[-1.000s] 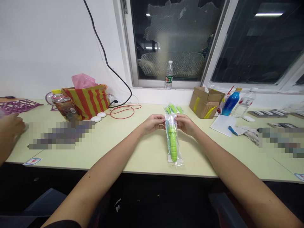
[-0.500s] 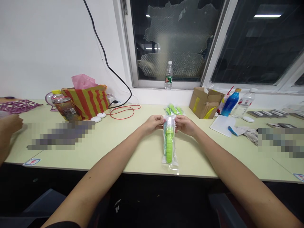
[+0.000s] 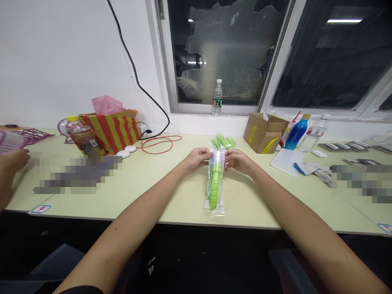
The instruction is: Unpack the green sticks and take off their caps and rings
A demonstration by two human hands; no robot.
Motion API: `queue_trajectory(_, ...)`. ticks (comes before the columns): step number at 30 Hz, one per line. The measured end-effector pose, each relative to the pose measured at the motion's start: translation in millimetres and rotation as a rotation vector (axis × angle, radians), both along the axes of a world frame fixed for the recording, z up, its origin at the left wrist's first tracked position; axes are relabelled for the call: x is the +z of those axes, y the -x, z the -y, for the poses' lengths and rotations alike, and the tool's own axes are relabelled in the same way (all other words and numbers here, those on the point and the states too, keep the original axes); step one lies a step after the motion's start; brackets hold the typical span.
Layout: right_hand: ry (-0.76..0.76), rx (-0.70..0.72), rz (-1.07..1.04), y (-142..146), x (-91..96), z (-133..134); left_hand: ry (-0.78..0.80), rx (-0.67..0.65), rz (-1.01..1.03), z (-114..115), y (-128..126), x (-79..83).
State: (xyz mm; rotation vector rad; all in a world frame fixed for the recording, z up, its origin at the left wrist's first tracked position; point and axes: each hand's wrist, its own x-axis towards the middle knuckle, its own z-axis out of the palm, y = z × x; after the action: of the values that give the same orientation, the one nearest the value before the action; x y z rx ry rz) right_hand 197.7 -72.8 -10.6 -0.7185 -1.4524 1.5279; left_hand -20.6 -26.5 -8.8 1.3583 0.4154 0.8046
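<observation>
A clear plastic packet [image 3: 214, 185] with a green, ridged item inside hangs over the pale green table [image 3: 171, 192]. My left hand [image 3: 196, 158] pinches the packet's top edge from the left. My right hand [image 3: 237, 161] pinches the same edge from the right. The packet's lower end tilts toward the left. Just beyond my hands lie a few more green packets [image 3: 224, 141] on the table.
A red-and-yellow striped bag [image 3: 113, 130] and a drink bottle [image 3: 80, 135] stand at the left, with a red cable loop [image 3: 159, 143] nearby. A cardboard box [image 3: 265, 131], blue bottle [image 3: 296, 131] and papers [image 3: 286, 161] sit at the right. Another person's hand [image 3: 10, 163] is at far left.
The packet's lower end has swung from right to left while both hands kept their pinch at its top. The other person's hand at far left now holds up a pink item.
</observation>
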Motion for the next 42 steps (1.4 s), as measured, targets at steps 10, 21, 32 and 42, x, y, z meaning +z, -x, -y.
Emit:
queue_trajectory(10, -0.001, -0.008, 0.013, -1.7, 0.0, -0.3, -0.001, 0.005, -0.001, -0.2, 0.3, 0.1)
queue_trajectory(21, -0.007, -0.034, 0.001, -3.8, -1.2, -2.0, -0.003, 0.000, -0.001, -0.7, 0.1, 0.0)
queue_trajectory(32, -0.002, -0.043, 0.013, -2.5, -3.0, -3.1, -0.002, 0.000, -0.003, 1.1, 0.2, 1.1)
queue_trajectory(42, 0.014, -0.028, -0.008, -1.5, -0.4, -1.0, 0.001, -0.010, -0.001, -0.2, 0.6, 0.7)
